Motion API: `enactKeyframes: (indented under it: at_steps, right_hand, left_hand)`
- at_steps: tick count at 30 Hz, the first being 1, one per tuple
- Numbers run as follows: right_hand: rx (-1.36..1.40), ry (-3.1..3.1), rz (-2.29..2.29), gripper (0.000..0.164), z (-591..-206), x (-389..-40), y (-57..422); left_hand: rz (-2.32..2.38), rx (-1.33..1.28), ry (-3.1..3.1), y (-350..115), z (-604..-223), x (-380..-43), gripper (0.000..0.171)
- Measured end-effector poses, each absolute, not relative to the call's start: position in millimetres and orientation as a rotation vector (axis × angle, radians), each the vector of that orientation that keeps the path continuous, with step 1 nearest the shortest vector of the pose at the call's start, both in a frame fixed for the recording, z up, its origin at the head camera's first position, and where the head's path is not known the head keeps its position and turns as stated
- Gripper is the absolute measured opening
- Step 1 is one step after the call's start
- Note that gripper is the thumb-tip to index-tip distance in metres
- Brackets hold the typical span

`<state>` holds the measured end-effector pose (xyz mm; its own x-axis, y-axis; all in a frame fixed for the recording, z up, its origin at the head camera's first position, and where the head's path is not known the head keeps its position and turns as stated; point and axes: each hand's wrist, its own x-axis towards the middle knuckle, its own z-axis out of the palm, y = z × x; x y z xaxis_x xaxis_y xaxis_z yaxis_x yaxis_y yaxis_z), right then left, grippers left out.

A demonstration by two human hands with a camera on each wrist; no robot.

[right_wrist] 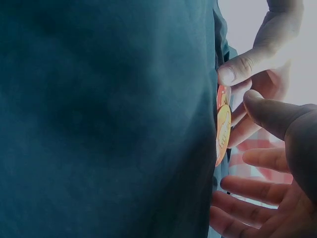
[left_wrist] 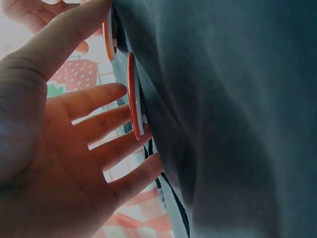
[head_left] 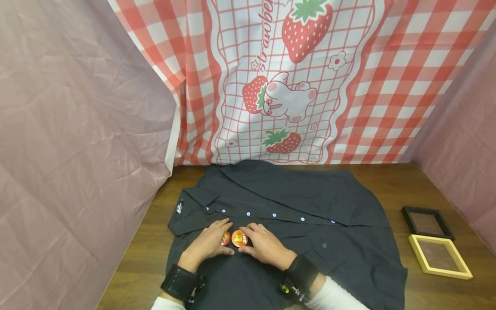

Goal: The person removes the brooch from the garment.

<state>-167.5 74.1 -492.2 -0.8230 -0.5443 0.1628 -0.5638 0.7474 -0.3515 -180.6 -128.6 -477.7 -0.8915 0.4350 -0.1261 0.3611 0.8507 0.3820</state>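
Note:
A dark button-up shirt (head_left: 294, 249) lies spread on the wooden table. Two round pin badges sit side by side on its front: a red badge (head_left: 226, 238) on the left and an orange badge (head_left: 239, 238) on the right, each with a yellow figure. My left hand (head_left: 209, 241) lies over the left part of the red badge; in the left wrist view its extended fingers (left_wrist: 106, 96) meet that badge's rim (left_wrist: 132, 94). Around the right side of the orange badge (right_wrist: 223, 134), my right hand (head_left: 267, 246) has its thumb and fingers spread, resting on the cloth.
At the table's right lie a black frame (head_left: 445, 228) and a pale yellow frame (head_left: 445, 272), touching. A red checked strawberry cloth (head_left: 391, 107) hangs behind the shirt. Pinkish curtains (head_left: 85, 142) close off both sides. Bare wood (head_left: 135, 258) shows left of the shirt.

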Motion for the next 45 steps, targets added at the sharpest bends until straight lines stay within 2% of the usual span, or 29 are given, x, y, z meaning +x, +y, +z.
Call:
enactKeyframes:
  at_steps: [45]
  right_hand:
    - [0.952,-2.871,0.428,0.045,-495,-171,60]
  left_hand:
    - [0.488,0.628,2.802,-127,-479,-180,0.074]
